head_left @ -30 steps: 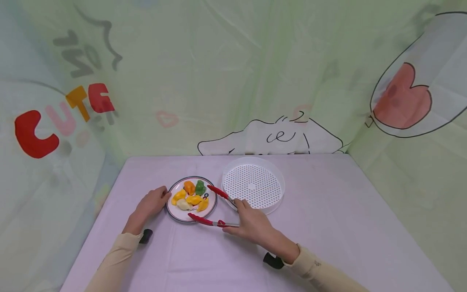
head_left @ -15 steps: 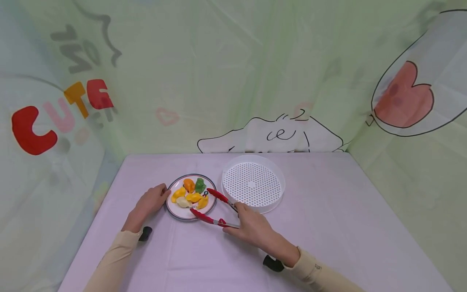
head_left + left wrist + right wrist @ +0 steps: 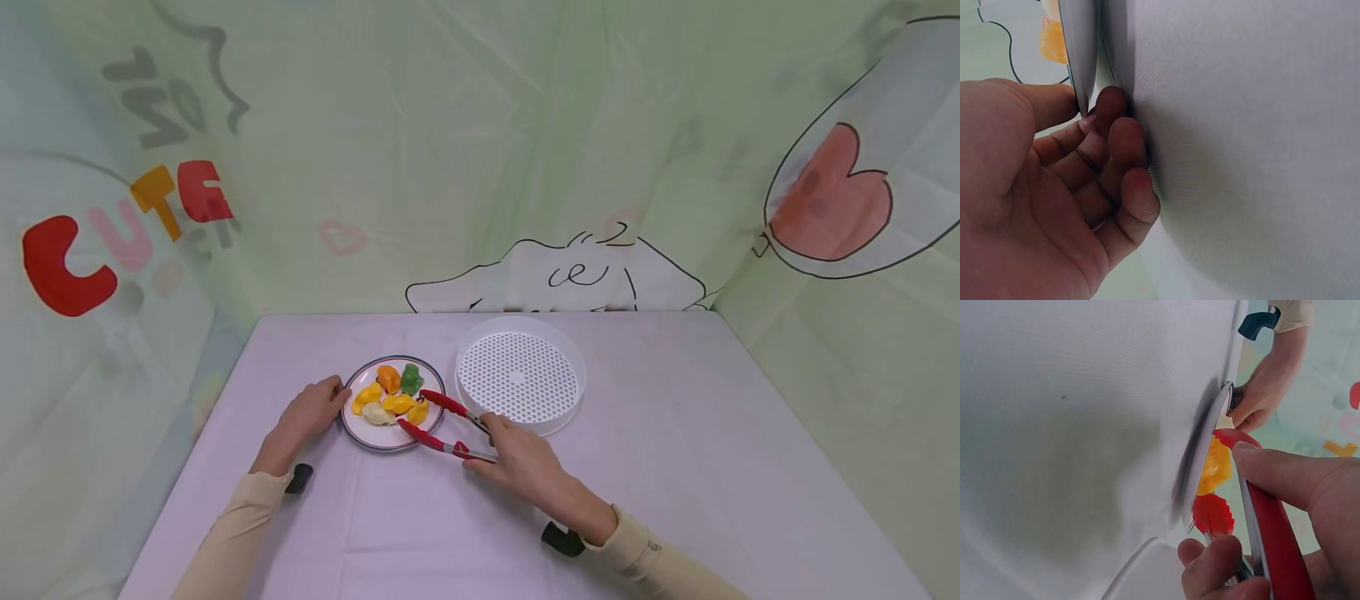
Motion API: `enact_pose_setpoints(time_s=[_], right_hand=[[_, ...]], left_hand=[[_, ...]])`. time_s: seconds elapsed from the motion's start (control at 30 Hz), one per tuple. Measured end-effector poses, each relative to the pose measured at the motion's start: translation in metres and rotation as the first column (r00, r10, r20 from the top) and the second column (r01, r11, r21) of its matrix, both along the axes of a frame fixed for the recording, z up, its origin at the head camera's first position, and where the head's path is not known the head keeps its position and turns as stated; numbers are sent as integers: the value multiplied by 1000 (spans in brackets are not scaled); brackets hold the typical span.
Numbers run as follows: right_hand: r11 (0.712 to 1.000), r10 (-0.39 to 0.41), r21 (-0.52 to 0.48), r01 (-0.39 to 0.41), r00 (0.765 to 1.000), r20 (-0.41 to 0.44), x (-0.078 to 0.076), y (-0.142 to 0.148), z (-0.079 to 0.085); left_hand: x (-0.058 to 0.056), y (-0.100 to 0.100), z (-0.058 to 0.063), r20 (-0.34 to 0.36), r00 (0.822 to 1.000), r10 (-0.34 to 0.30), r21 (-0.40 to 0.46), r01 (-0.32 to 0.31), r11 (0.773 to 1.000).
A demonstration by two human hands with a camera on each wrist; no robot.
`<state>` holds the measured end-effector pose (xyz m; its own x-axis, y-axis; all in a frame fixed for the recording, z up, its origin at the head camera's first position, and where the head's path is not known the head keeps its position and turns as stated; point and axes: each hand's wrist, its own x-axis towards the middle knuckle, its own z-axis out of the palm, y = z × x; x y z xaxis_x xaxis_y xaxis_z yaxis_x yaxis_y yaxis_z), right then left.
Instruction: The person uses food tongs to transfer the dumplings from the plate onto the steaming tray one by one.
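My left hand pinches the left rim of a round white plate with dark edge lines. In the left wrist view, the thumb lies over the rim and the curled fingers are under it. On the plate lie several dumpling-shaped pieces: yellow, an orange one, a green one and a cream one. My right hand grips metal tongs with red tips. The spread tips reach over the plate's right side, on either side of a yellow dumpling.
A round white steamer tray with a perforated bottom stands just right of the plate, behind the right hand. A pale cloth covers the table. Printed curtains enclose the back and both sides.
The tongs' tips have moved closer together and slightly left, in toward the rightmost yellow dumpling. My left hand has kept its hold on the plate's rim.
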<state>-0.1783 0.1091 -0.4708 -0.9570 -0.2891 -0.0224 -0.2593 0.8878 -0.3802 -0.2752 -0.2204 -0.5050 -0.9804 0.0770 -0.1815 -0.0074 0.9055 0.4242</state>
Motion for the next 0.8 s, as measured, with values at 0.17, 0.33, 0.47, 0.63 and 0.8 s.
enact_pose_setpoints(time_s=[0.17,0.33,0.47,0.63,0.8], right_hand=[[1000,-4,2,4,1000,-3,1,0,1],[1000,-12,-4,12,1000,-9,3,1,4],[999,-18,-29,18,1000,-20,5,3,11],[998,-7,-69,3,999,-53,6,6,25],[996,-17,-94,9,996,-89,5,12,38]], left_hand=[[1,1,1,8,1000,-2,5,2,1000],[1,0,1,10,1000,-4,3,4,1000],[1,0,1,13,1000,0,0,0,1000],[1,0,1,12,1000,-1,3,1,1000],[0,0,1,11,1000,2,2,-3,1000]])
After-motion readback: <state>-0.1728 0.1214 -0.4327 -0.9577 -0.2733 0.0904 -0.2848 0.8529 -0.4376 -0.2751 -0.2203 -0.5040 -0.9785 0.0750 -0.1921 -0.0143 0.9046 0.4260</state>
